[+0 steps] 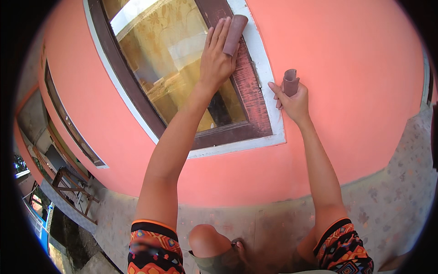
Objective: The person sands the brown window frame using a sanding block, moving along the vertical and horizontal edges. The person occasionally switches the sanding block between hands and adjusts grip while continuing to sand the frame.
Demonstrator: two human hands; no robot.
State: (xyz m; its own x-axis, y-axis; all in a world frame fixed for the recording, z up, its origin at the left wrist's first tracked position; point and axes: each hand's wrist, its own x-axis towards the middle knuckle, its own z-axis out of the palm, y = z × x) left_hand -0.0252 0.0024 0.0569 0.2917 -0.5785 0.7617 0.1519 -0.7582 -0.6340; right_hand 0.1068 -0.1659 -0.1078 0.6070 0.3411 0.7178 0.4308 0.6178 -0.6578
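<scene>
A curled piece of brown sandpaper (236,34) is gripped in my left hand (218,66), whose fingers stretch up along the right side of the window's dark brown wooden frame (214,137). Part of the sandpaper stands up past the fingers; the rest is hidden under the hand. Just below, that side of the frame has a scuffed, pinkish-red patch (253,98) with dark streaks. Lower and to the right, my right hand (295,102) closes around a second, rolled piece of sandpaper (290,84), its thumb over the pale window border (273,114).
Salmon-pink wall (346,91) surrounds the window, whose glass pane (169,59) shows a yellowish curtain and reflections. Another window (68,116) lies farther left. A wooden stand (75,189) is at the lower left. Patterned floor (374,196) runs along the wall's foot, by my knee (207,237).
</scene>
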